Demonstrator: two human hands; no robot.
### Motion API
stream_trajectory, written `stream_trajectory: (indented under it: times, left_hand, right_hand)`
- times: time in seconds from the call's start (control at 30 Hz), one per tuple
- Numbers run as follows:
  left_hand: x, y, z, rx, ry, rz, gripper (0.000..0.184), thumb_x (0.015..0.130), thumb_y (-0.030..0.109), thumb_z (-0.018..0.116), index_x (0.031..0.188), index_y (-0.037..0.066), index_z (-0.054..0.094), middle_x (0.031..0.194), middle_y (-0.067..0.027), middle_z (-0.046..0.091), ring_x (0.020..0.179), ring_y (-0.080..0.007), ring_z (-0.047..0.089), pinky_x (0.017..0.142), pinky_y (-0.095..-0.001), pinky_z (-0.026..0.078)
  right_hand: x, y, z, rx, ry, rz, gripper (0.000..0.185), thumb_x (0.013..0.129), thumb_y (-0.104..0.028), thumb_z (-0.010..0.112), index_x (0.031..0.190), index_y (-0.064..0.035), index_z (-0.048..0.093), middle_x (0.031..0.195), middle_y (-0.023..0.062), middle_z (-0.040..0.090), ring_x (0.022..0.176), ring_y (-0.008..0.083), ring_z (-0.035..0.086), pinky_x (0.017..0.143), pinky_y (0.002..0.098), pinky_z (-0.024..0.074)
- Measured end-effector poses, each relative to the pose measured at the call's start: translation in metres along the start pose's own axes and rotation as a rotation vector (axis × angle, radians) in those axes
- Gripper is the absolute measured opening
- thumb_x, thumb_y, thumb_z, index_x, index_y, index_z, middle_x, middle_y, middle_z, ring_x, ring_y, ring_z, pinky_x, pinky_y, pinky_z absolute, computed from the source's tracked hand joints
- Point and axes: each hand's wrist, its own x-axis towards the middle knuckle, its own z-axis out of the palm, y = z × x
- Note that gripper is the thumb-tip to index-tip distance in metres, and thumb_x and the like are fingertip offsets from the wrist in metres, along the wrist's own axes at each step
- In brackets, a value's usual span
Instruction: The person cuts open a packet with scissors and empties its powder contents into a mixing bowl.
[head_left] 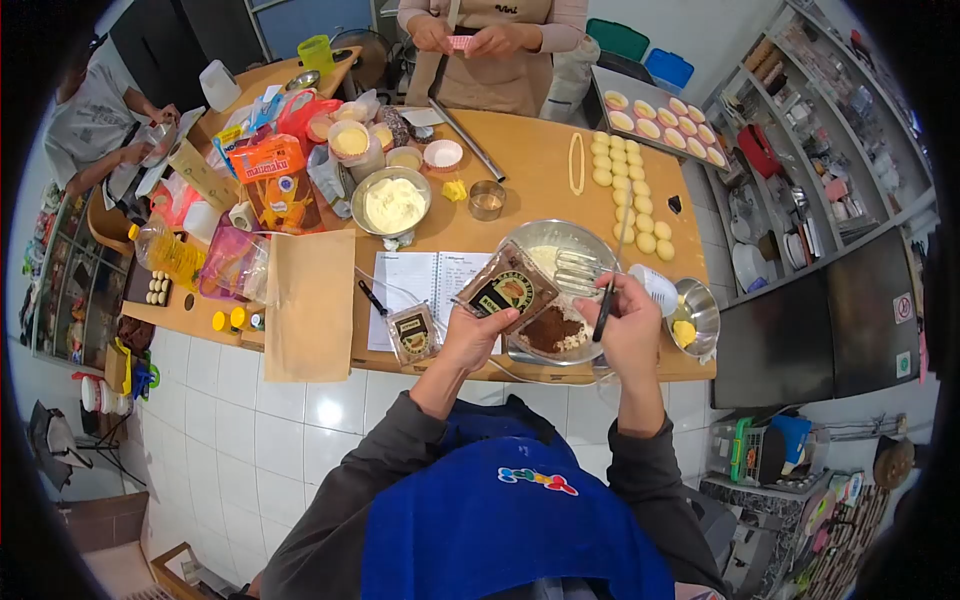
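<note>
My left hand (476, 338) grips an open-looking brown packet of cocoa powder (508, 290), tilted over the left side of a metal mixing bowl (515, 235). In the bowl, dark brown powder (550, 328) lies on a pale mixture. Pinched in my right hand (630, 325) is a thin knife-like tool (603, 318) with a black handle and a narrow blade pointing up and away. A white hand mixer (655, 290) rests at the bowl's right, its wire beaters (577, 270) inside the bowl. A second cocoa packet (412, 333) lies left of my left hand.
An open notebook (408, 280) and a pen (372, 297) lie left of the bowl. A bowl of cream-coloured powder (425, 215) stands behind. Dough balls (620, 180), a tray of filled cups (665, 125) and a butter bowl (708, 315) are rightward. A person's hands (490, 40) hold a pink cup opposite.
</note>
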Motion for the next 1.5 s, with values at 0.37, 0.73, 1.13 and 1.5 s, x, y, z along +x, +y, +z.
stream_trajectory:
  times: [0.37,0.73,1.13,1.5]
  left_hand:
    - [0.009,0.009,-0.020,-0.136,0.087,0.104,0.049,0.077,-0.011,0.060,0.122,0.005,0.046,0.107,-0.0089,0.060,0.096,-0.0203,0.060,0.085,-0.0347,0.051]
    - [0.007,0.013,-0.025,-0.179,0.035,0.026,0.049,0.076,-0.011,0.059,0.121,0.006,0.047,0.110,-0.0100,0.058,0.099,-0.0210,0.059,0.085,-0.0356,0.052]
    - [0.006,0.001,-0.033,-0.178,-0.007,-0.118,0.048,0.086,0.030,0.060,0.123,0.004,0.044,0.116,-0.0113,0.056,0.103,-0.0249,0.058,0.085,-0.0444,0.052]
    - [-0.002,-0.005,-0.033,-0.108,0.034,-0.174,0.039,0.089,0.022,0.057,0.121,0.001,0.046,0.115,-0.0129,0.056,0.101,-0.0255,0.059,0.086,-0.0419,0.051]
  right_hand:
    - [-0.030,0.061,0.016,-0.625,0.243,-0.558,0.020,0.068,-0.006,0.065,0.087,-0.0066,0.059,0.063,0.0120,0.057,0.054,0.0259,0.057,0.049,0.0353,0.0433]
    - [-0.021,0.056,0.019,-0.438,0.164,-0.273,0.026,0.072,-0.007,0.072,0.094,0.0003,0.060,0.062,0.0061,0.055,0.053,0.0136,0.052,0.049,0.0254,0.0402]
    - [0.004,0.019,0.023,0.001,-0.070,0.050,0.031,0.073,-0.001,0.069,0.101,0.0016,0.056,0.075,0.0056,0.064,0.068,0.0066,0.056,0.059,0.0203,0.0451]
    - [0.012,0.030,0.032,-0.309,-0.189,0.051,0.029,0.072,0.003,0.065,0.099,0.0006,0.054,0.074,0.0066,0.062,0.066,0.0089,0.057,0.058,0.0219,0.0462]
